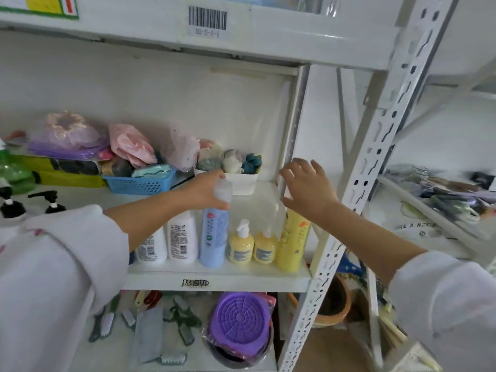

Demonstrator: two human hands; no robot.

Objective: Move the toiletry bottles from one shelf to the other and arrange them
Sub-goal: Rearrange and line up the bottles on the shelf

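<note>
L hand on blue bottle

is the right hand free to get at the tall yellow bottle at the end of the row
Probably yes. The right hand hovers open just above the tall yellow bottle, holding nothing, and nothing lies between them. The shelf upright stands close on the right, so side room looks tight.

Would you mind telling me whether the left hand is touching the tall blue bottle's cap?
Touching. The head view shows the left hand with its fingers curled round the translucent cap on the tall blue bottle, no gap visible.
</note>
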